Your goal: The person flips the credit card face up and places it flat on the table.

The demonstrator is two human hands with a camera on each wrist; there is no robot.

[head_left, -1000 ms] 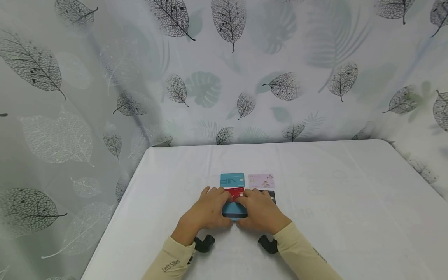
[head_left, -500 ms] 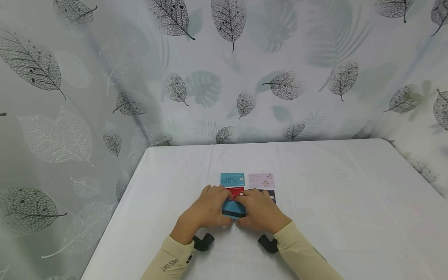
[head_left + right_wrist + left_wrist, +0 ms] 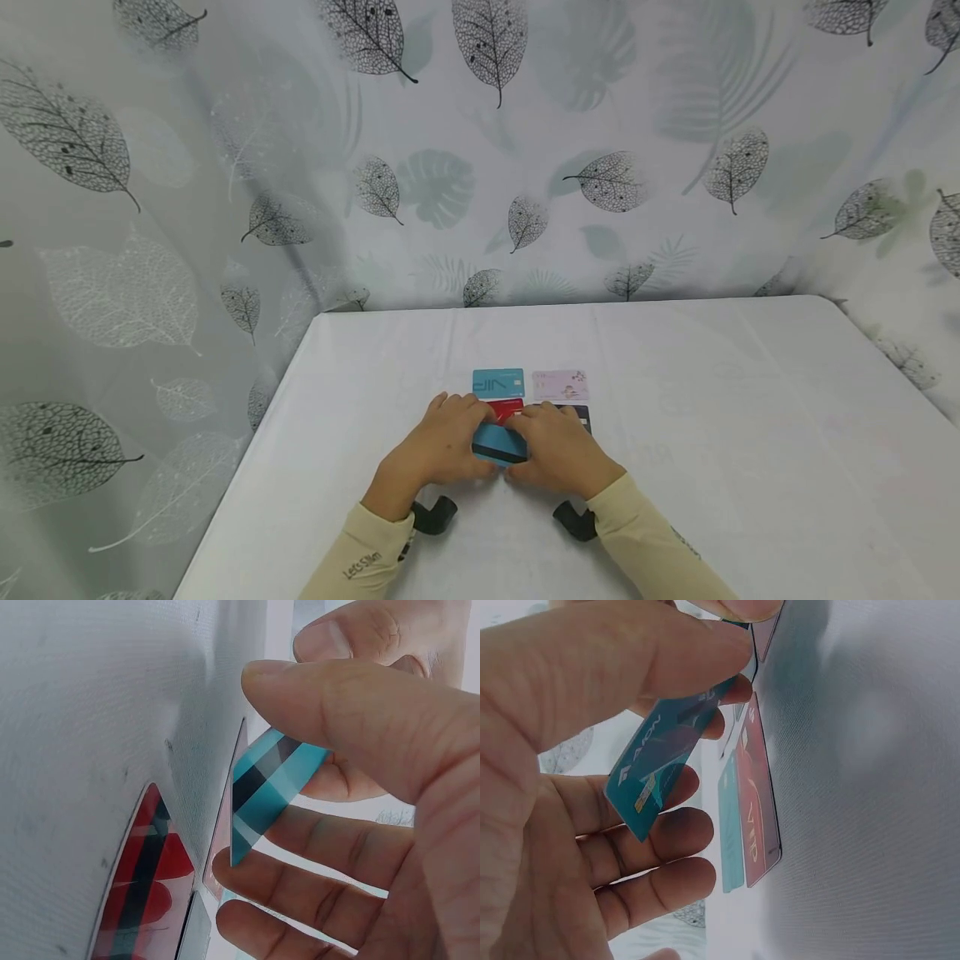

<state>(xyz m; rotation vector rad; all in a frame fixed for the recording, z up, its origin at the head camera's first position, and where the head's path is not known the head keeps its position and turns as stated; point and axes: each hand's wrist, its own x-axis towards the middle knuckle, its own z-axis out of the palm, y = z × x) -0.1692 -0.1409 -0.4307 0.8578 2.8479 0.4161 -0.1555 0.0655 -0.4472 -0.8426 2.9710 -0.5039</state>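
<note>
Both hands hold one blue bank-style card [image 3: 498, 442] with a black stripe, over the front of the table. My left hand [image 3: 442, 442] pinches its left end between thumb and fingers, and my right hand [image 3: 558, 446] does the same at the right end. Seen from the left wrist, the card's teal face [image 3: 660, 750] carries white lettering and a small gold patch, and stands tilted. In the right wrist view, the striped side [image 3: 262, 776] shows below the thumb. A red card [image 3: 504, 410] lies just beyond, partly covered by the fingers.
Past the hands, a teal VIP card [image 3: 498, 383] lies beside a pink card [image 3: 560, 385] with flower prints. The dark card [image 3: 581, 417] is half hidden behind my right hand. All lie on a white-covered table [image 3: 712, 417], with a leaf-patterned curtain [image 3: 480, 192] behind.
The blue card has shifted slightly left and away from me, its tilt changing a little, and covers more of the red card. My left hand moved slightly left; both hands keep their grip.
</note>
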